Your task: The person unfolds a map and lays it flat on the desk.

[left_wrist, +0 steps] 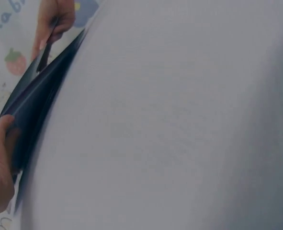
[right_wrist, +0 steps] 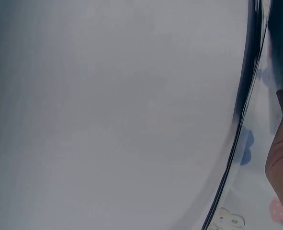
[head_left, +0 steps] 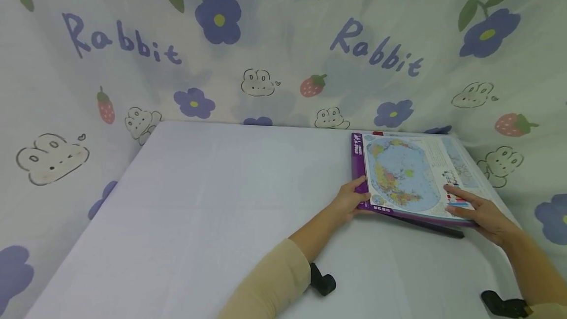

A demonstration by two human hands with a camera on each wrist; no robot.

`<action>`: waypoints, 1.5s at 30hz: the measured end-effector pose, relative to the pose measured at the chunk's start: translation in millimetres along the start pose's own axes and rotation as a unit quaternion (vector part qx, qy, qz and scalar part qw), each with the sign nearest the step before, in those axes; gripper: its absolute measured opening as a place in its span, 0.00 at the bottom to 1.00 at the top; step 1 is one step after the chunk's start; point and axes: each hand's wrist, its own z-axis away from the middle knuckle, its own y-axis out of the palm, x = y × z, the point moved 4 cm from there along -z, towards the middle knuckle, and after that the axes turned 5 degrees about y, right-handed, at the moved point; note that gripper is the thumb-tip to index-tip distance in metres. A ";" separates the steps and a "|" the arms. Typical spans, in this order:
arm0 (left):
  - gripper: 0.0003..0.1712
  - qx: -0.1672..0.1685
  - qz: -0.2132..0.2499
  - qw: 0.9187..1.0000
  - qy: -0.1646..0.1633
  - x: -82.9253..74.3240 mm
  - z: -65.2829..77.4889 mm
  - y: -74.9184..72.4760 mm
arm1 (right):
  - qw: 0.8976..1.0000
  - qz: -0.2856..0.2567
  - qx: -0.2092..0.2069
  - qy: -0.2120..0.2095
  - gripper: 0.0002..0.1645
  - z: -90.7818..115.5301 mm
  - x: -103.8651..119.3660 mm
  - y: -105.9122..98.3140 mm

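Observation:
A flat world map (head_left: 398, 174) with a purple border lies tilted over the right side of the table, its near edge lifted. My left hand (head_left: 347, 200) grips its near left corner, thumb on top and other fingers partly hidden beneath. At the near right edge my right hand (head_left: 489, 218) holds the map, with digits spread over its printed face. Below the map a dark, thin flat thing (head_left: 436, 228) sticks out; its kind cannot be made out. From the left wrist view, the map's dark underside (left_wrist: 40, 103) shows between both hands.
A white-covered table (head_left: 199, 201) stretches to the left. Behind it hangs a curtain (head_left: 283, 38) printed with rabbits, flowers and strawberries. Black straps (head_left: 323, 280) sit at both wrists, by the beige sleeves (head_left: 274, 279). Something red (head_left: 378, 133) peeks out at the map's far edge.

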 end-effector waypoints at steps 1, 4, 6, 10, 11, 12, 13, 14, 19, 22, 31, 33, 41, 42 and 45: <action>0.36 -0.004 0.003 1.000 -0.003 0.2 0.9 -2.3 | 1.000 -0.008 0.004 -0.002 0.38 -0.7 0.9 2.7; 0.38 -0.012 0.005 1.000 -0.006 -0.1 3.5 -8.3 | 0.999 -0.031 0.012 -0.004 0.38 -2.9 3.3 9.6; 0.40 -0.014 0.005 1.000 0.001 -1.7 4.9 -11.2 | 1.000 -0.029 0.011 -0.005 0.38 -4.4 5.2 12.3; 0.41 -0.018 0.001 1.000 0.010 -4.1 6.1 -16.5 | 1.000 -0.019 0.005 -0.008 0.39 -8.0 10.1 15.3; 0.41 -0.021 0.000 1.000 0.011 -4.6 6.2 -18.1 | 1.000 -0.017 0.004 -0.007 0.39 -9.4 11.2 16.4; 0.41 -0.024 -0.001 1.000 0.012 -5.2 6.6 -19.7 | 1.000 -0.016 0.004 -0.009 0.39 -10.8 12.6 17.6; 0.41 -0.027 0.000 1.000 0.010 -5.7 6.8 -21.3 | 1.000 -0.020 0.006 -0.011 0.40 -12.1 14.1 18.9; 0.40 -0.030 0.001 1.000 0.010 -6.7 7.2 -22.9 | 1.000 -0.021 0.005 -0.008 0.40 -13.7 15.3 20.2; 0.40 -0.036 0.003 0.999 0.014 -13.6 8.8 -29.2 | 1.000 -0.019 0.009 -0.012 0.41 -19.2 22.2 26.7; 0.39 -0.034 -0.003 0.999 0.021 -17.8 10.1 -33.4 | 1.000 -0.014 0.013 -0.016 0.41 -22.0 26.7 31.2; 0.38 -0.047 -0.019 0.999 0.020 -27.6 17.6 -50.3 | 1.000 -0.001 0.024 -0.015 0.42 -30.9 39.6 47.4; 0.38 -0.054 -0.019 0.998 0.019 -29.6 19.6 -54.0 | 1.000 0.003 0.028 -0.012 0.42 -32.3 42.9 51.2; 0.38 -0.045 -0.047 0.996 0.053 -41.2 28.5 -66.9 | 0.999 0.027 0.029 -0.016 0.42 -37.7 58.0 64.9; 0.37 -0.044 -0.051 0.996 0.057 -42.4 29.5 -68.7 | 0.999 0.021 0.029 -0.020 0.42 -38.2 59.9 67.0; 0.37 -0.049 -0.060 0.995 0.068 -46.3 32.4 -74.5 | 0.999 -0.004 0.026 -0.031 0.42 -40.8 64.2 72.9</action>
